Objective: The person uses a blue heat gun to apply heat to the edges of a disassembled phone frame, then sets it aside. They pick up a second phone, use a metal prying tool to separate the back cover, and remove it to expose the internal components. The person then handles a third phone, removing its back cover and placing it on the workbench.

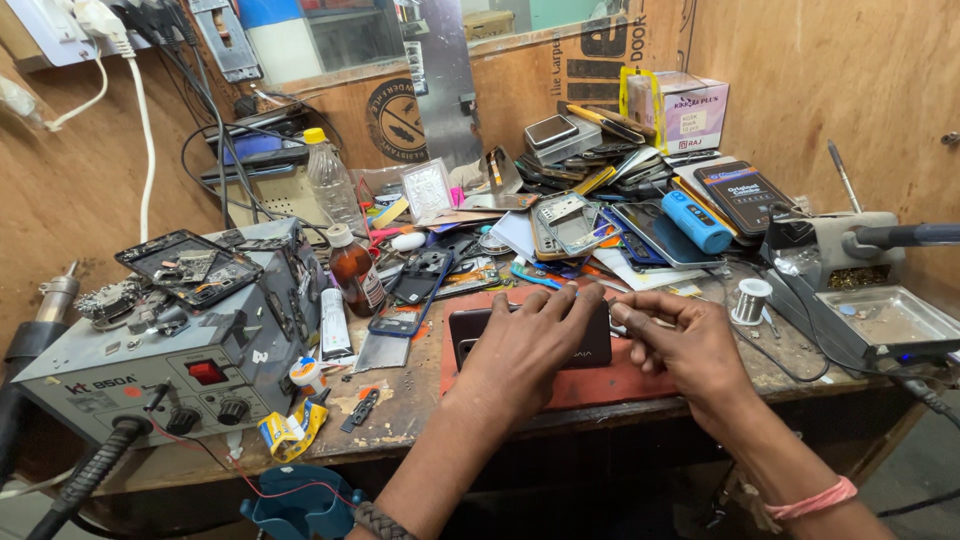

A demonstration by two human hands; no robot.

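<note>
Left hand (530, 345) lies spread on the dark phone (470, 335) near the counter (400, 410) edge, right hand (680, 345) pinching its end, clutter crowding behind.

Dark phone (590, 345), flat on red mat (600, 385), seemingly back up.

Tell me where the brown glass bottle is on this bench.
In the head view the brown glass bottle stands upright left of centre, between the grey rework station and a dark phone frame, in front of the clear plastic bottle.
</note>
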